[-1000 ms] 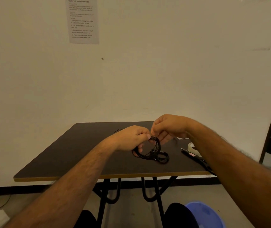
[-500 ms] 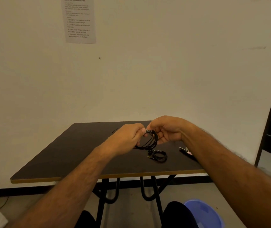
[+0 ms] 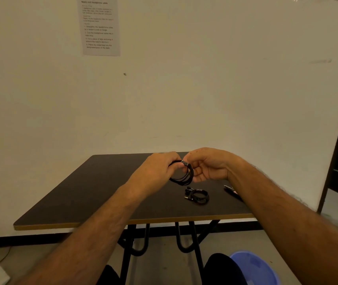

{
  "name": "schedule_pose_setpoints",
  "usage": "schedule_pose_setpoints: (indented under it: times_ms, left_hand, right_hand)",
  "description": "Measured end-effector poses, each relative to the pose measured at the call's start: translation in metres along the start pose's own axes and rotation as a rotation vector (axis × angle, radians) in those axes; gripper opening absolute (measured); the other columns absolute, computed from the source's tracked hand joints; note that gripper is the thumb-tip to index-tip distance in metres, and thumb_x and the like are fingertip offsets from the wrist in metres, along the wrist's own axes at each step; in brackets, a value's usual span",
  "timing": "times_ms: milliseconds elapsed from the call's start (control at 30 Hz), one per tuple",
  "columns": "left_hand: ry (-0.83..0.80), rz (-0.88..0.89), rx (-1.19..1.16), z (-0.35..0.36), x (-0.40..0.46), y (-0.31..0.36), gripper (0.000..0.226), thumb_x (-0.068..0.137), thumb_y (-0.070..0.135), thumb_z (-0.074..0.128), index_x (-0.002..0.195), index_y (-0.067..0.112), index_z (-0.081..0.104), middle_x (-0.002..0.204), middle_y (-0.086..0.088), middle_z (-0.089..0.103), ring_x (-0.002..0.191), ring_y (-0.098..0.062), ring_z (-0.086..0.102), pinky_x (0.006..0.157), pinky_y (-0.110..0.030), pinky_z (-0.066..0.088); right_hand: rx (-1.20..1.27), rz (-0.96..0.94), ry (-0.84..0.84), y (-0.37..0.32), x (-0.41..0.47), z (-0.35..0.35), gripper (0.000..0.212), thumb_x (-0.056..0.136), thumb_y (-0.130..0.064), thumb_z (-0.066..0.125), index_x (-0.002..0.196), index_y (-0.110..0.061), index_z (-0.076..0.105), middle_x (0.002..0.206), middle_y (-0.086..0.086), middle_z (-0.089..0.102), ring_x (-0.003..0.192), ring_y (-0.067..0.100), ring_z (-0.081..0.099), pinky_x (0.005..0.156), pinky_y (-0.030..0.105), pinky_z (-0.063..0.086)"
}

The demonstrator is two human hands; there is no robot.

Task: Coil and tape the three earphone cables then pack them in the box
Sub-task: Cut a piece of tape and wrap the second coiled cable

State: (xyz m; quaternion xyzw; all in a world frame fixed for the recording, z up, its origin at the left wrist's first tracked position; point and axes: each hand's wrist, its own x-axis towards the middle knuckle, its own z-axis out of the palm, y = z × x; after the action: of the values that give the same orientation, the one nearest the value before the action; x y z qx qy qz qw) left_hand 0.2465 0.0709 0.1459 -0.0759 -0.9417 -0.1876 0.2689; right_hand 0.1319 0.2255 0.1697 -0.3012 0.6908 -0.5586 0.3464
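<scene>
A coil of black earphone cable [image 3: 182, 173] is held in the air above the dark table [image 3: 94, 190], between the two hands. The left hand [image 3: 157, 169] is curled round the coil's left side, and its top is pinched by the fingers. The right hand [image 3: 207, 166] is cupped at the coil's right side, with its fingers bent against the loops and its fingertips meeting the left hand's at the top, where a small pale band can be seen round the strands.

A second above, the coil was held low, touching the table and overlapping another bundle; it has since been lifted clear and is now seen well above the tabletop. The right hand, which was then knuckles-up over the coil, has been turned so that its palm is shown.

A second coiled cable [image 3: 198, 196] is left lying on the table just below and to the right of the held one, apart from it. Scissors [image 3: 231, 189] are partly hidden behind the right forearm near the table's right edge. A printed sheet [image 3: 100, 27] is fixed to the wall [image 3: 205, 89], and a blue bin [image 3: 256, 266] stands on the floor under the table's right side.
</scene>
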Motion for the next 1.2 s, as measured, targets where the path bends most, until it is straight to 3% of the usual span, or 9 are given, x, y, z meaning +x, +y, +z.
schedule_pose_setpoints:
  times_ms: [200, 400, 633, 700, 867, 967, 1033, 1133, 1200]
  left_hand:
    - [0.076, -0.018, 0.089, 0.006, 0.003, 0.005, 0.025, 0.101, 0.035, 0.049, 0.108, 0.017, 0.066, 0.099, 0.001, 0.069, 0.091, -0.016, 0.062, 0.082, -0.038, 0.051]
    - [0.109, 0.035, 0.006, 0.007, -0.001, 0.011, 0.032, 0.101, 0.031, 0.052, 0.133, 0.026, 0.054, 0.108, 0.002, 0.07, 0.1, -0.013, 0.063, 0.085, -0.029, 0.052]
    - [0.054, -0.022, 0.041, 0.007, 0.002, 0.008, 0.019, 0.1, 0.036, 0.053, 0.112, 0.025, 0.063, 0.096, 0.007, 0.069, 0.088, -0.011, 0.062, 0.077, -0.032, 0.052]
    - [0.064, -0.045, 0.061, 0.007, 0.003, 0.008, 0.021, 0.1, 0.036, 0.052, 0.112, 0.022, 0.062, 0.097, 0.004, 0.068, 0.089, -0.012, 0.06, 0.078, -0.032, 0.051]
    - [0.115, -0.118, 0.057, 0.009, 0.006, 0.007, 0.023, 0.101, 0.034, 0.051, 0.112, 0.019, 0.064, 0.098, 0.003, 0.068, 0.09, -0.013, 0.061, 0.078, -0.032, 0.051]
    - [0.096, -0.18, 0.048, 0.01, 0.007, 0.006, 0.023, 0.1, 0.034, 0.05, 0.109, 0.018, 0.066, 0.096, 0.003, 0.068, 0.088, -0.014, 0.061, 0.078, -0.033, 0.051]
    - [0.047, -0.222, -0.009, 0.009, 0.008, 0.004, 0.022, 0.099, 0.034, 0.052, 0.104, 0.019, 0.067, 0.088, 0.003, 0.069, 0.081, -0.014, 0.063, 0.075, -0.035, 0.053]
    - [-0.042, -0.282, -0.157, 0.006, 0.008, 0.002, 0.021, 0.099, 0.031, 0.051, 0.09, 0.019, 0.067, 0.072, 0.003, 0.069, 0.065, -0.011, 0.061, 0.068, -0.033, 0.05]
    - [-0.083, -0.353, -0.336, 0.004, 0.007, 0.002, 0.029, 0.099, 0.027, 0.051, 0.076, 0.014, 0.062, 0.069, -0.001, 0.067, 0.058, -0.009, 0.058, 0.061, -0.028, 0.051]
  right_hand:
    - [0.009, -0.018, -0.018, -0.001, -0.001, -0.002, 0.008, 0.094, -0.012, 0.057, 0.089, -0.01, 0.064, 0.072, 0.006, 0.069, 0.058, 0.012, 0.066, 0.055, 0.028, 0.056]
    - [0.032, -0.034, -0.032, 0.002, 0.0, -0.005, 0.008, 0.096, -0.008, 0.053, 0.095, -0.013, 0.06, 0.074, 0.006, 0.07, 0.065, 0.013, 0.068, 0.068, 0.034, 0.059]
    - [-0.099, -0.064, 0.057, 0.007, 0.001, -0.006, 0.007, 0.092, -0.007, 0.063, 0.093, -0.013, 0.059, 0.08, 0.007, 0.07, 0.066, 0.018, 0.069, 0.067, 0.037, 0.059]
    - [-0.103, -0.118, 0.147, 0.011, 0.002, -0.005, 0.002, 0.093, -0.01, 0.061, 0.094, -0.012, 0.06, 0.088, 0.011, 0.069, 0.074, 0.021, 0.069, 0.076, 0.043, 0.057]
    - [-0.051, -0.169, 0.114, 0.026, 0.0, 0.004, 0.034, 0.096, -0.043, 0.054, 0.107, -0.012, 0.063, 0.097, 0.012, 0.072, 0.086, 0.023, 0.069, 0.081, 0.04, 0.055]
    - [0.017, -0.253, 0.128, 0.034, -0.001, 0.004, 0.01, 0.094, -0.019, 0.063, 0.101, -0.013, 0.06, 0.086, 0.009, 0.071, 0.077, 0.02, 0.069, 0.083, 0.043, 0.053]
    - [0.057, -0.283, 0.133, 0.036, -0.001, 0.003, 0.014, 0.092, -0.004, 0.062, 0.105, -0.01, 0.059, 0.081, 0.008, 0.07, 0.073, 0.019, 0.069, 0.076, 0.038, 0.057]
    - [0.032, -0.337, 0.146, 0.039, -0.005, 0.005, 0.017, 0.092, 0.002, 0.06, 0.106, -0.008, 0.059, 0.077, 0.009, 0.069, 0.071, 0.018, 0.067, 0.064, 0.029, 0.056]
    - [-0.037, -0.401, 0.16, 0.041, -0.006, 0.006, 0.017, 0.093, 0.001, 0.059, 0.107, -0.009, 0.059, 0.076, 0.009, 0.068, 0.071, 0.019, 0.066, 0.066, 0.028, 0.056]
